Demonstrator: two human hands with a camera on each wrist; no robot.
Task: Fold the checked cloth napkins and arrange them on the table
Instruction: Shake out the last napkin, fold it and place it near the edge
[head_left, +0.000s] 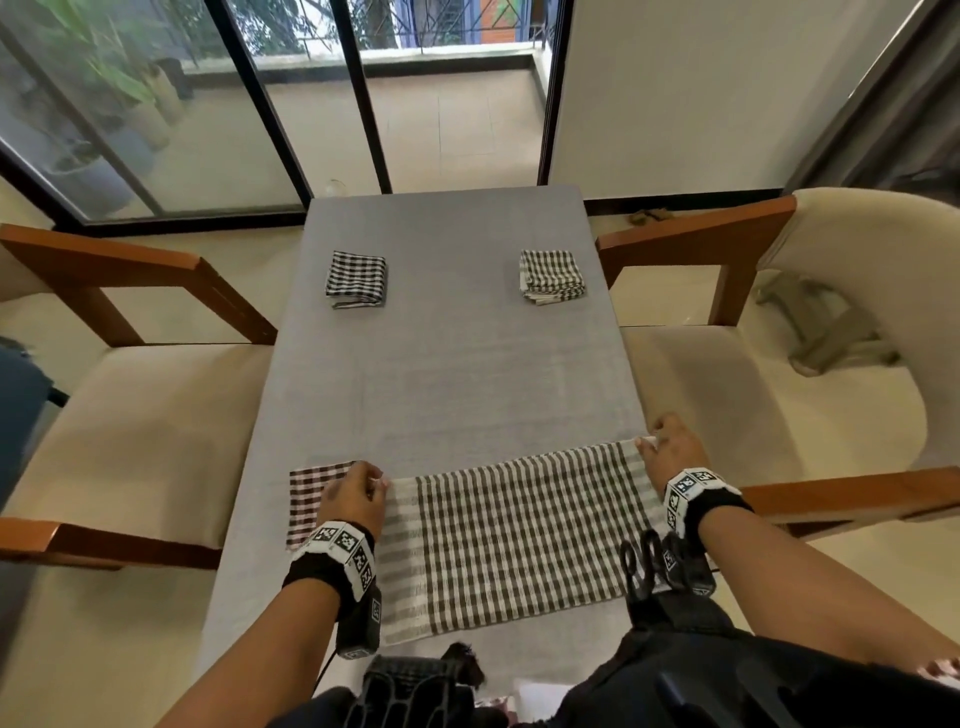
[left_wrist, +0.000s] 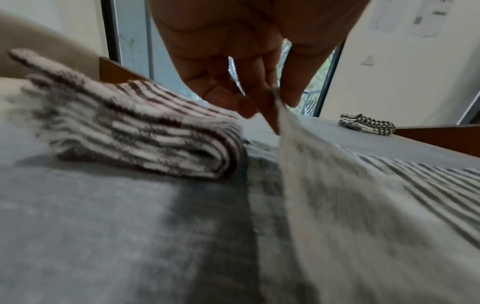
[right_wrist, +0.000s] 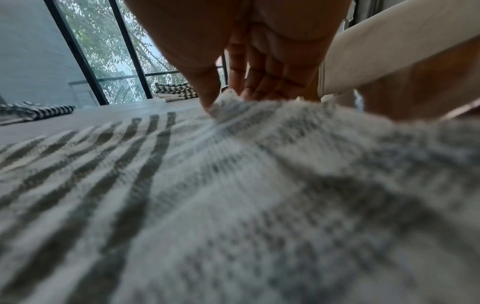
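A large grey-and-white checked napkin (head_left: 514, 535) lies spread flat at the near end of the grey table (head_left: 447, 374). My left hand (head_left: 358, 493) pinches its far left corner (left_wrist: 279, 102) between thumb and fingers. My right hand (head_left: 670, 452) pinches the far right corner (right_wrist: 223, 102). A folded brown checked napkin (head_left: 311, 499) lies just left of my left hand, also seen as a folded brown napkin (left_wrist: 145, 131). Two folded napkins rest at the far end: a dark one (head_left: 357, 279) on the left and a grey one (head_left: 551, 276) on the right.
Cream armchairs with wooden arms stand on both sides, the left chair (head_left: 130, 415) and the right chair (head_left: 810, 374). Glass doors (head_left: 311, 93) lie beyond the table's far end. The table's middle is bare grey cloth.
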